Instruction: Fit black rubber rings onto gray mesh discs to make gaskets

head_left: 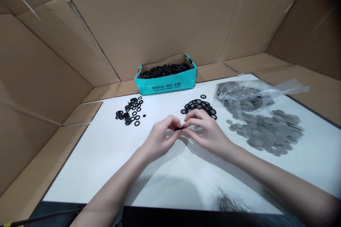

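Note:
My left hand (161, 136) and my right hand (206, 131) meet over the middle of the white table (112, 156). Both pinch one small black ring (179, 128) between their fingertips. Just behind my right hand lies a pile of black rings (198, 106). A second, looser scatter of black rings (130, 110) lies to the left, behind my left hand. To the right spreads a heap of grey discs (266, 129).
A teal cardboard box (166, 83) filled with black rings stands at the back of the table. A clear plastic bag (247, 94) holding more grey discs lies at the back right. Brown cardboard walls (39, 78) enclose the table on three sides.

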`<action>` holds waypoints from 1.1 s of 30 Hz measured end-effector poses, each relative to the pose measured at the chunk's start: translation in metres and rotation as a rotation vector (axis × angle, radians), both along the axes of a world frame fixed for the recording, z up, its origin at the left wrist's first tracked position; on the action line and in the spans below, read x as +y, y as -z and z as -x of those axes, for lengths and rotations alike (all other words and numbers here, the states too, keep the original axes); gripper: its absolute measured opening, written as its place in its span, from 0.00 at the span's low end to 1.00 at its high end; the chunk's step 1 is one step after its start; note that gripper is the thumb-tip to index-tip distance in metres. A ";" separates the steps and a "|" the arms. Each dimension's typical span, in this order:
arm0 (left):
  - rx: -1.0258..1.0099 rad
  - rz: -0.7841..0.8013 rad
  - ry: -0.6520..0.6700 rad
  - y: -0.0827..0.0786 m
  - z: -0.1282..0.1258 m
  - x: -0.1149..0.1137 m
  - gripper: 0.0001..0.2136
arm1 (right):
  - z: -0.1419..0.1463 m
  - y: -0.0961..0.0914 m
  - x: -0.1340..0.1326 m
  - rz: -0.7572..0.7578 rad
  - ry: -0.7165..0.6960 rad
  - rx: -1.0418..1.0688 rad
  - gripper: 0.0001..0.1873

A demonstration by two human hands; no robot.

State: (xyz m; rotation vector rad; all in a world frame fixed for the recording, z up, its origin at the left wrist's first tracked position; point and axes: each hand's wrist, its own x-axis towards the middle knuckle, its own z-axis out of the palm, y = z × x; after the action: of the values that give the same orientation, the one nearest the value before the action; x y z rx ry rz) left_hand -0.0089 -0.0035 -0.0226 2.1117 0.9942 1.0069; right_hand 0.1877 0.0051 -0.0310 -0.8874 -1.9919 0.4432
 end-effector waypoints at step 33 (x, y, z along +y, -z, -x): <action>-0.009 -0.430 0.000 -0.008 -0.003 -0.002 0.12 | 0.009 -0.003 -0.001 0.879 -0.222 0.357 0.19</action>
State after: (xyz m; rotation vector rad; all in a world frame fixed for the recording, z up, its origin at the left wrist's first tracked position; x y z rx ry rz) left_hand -0.0054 -0.0058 -0.0145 2.4437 0.8264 1.3231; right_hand 0.1785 0.0037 -0.0275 -0.9977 -1.5380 1.5614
